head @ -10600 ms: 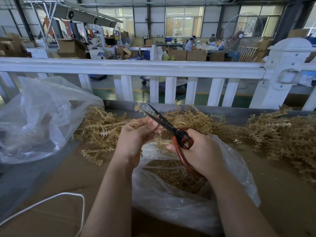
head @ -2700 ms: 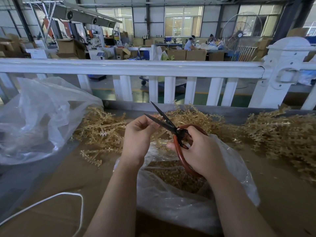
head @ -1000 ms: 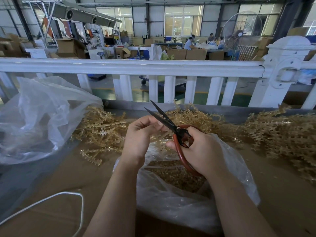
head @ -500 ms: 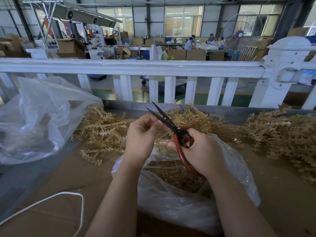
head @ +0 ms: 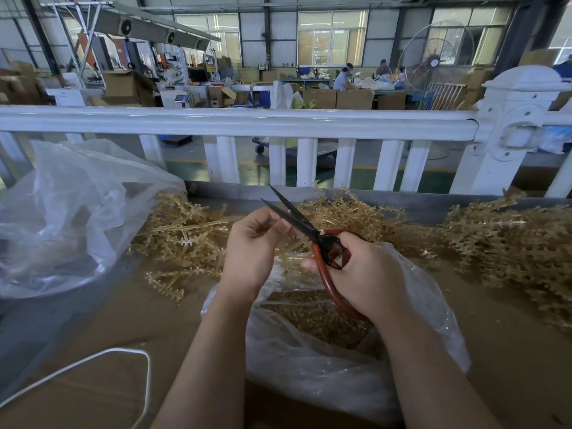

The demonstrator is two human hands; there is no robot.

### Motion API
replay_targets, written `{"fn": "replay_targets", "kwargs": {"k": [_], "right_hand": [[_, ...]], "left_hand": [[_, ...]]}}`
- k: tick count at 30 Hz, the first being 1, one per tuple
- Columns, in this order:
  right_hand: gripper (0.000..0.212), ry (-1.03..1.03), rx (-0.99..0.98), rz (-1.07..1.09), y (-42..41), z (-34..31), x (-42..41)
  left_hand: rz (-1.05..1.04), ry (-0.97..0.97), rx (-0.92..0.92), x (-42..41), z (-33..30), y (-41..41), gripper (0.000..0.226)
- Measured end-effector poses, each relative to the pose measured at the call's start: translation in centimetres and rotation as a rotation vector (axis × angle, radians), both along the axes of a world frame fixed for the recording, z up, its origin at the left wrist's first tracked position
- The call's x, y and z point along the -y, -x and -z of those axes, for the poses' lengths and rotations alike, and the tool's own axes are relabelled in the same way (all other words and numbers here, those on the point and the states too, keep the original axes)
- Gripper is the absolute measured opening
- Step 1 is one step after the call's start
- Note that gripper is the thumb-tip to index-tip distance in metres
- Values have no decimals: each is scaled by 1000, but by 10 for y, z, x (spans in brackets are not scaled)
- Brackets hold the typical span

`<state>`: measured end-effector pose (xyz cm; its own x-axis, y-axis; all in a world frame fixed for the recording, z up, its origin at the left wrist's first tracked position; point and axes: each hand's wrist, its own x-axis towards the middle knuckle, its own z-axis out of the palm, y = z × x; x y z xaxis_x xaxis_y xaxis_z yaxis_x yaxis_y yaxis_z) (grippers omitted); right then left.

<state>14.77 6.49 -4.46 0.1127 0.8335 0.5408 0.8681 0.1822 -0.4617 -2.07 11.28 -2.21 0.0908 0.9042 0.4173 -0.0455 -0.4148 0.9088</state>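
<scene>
Head camera, looking down over a brown cardboard-covered worktop point(head: 102, 320) in a factory hall. At far left a large, crumpled clear plastic sack point(head: 71, 218) is slumping below a white railing point(head: 247, 122), and a thin white cord point(head: 93, 362) is looping across the cardboard in front of it. Just to its right, a heap of tan plastic toothed moulding strips point(head: 185, 239) is lying in a tangle.

At centre, the person's left hand point(head: 252, 246) is curling its grip round a single thin tan toothed strip point(head: 295, 243), pinching it between thumb and fingertips and offering it up to the blades. The black-bladed scissors with red loop handles point(head: 309, 226) are standing slightly apart in a narrow V, tips pointing toward the railing, with the strip just beneath the lower blade. The right hand point(head: 371, 274) is grasping the scissors, its grip clenching through the red loops.

The work appears to be mid-trim, with small parts being snipped off the strip to drop into the open clear plastic bag point(head: 309, 373) lying directly under both hands, where a bed of small tan cut pieces point(head: 309, 317) is collecting. The next move seems to call for squeezing the handles shut across the strip, close to the left fingertips but clear of them, while both hands are kept over the bag's mouth.

At far right, a larger heap of tan toothed strips point(head: 510, 243) is sprawling along the worktop's back edge.
</scene>
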Motion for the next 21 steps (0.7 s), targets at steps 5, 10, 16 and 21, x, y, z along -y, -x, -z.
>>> {"fn": "replay_targets", "kwargs": {"k": [5,10,16,21], "right_hand": [[72,-33,19,-16,1,-2,1],[70,-34,24,-15,2,-5,2],[55,-21,-3,-32,2,-6,2],[65,20,-27,-45,1,-4,0]], "left_hand": [[10,-29,-89,2,-4,1,27],[10,-51,-116,4,-7,2,28],[-14,-40,-104,3,-6,2,27],[-28,-34,-116,3,-5,3,26]]}}
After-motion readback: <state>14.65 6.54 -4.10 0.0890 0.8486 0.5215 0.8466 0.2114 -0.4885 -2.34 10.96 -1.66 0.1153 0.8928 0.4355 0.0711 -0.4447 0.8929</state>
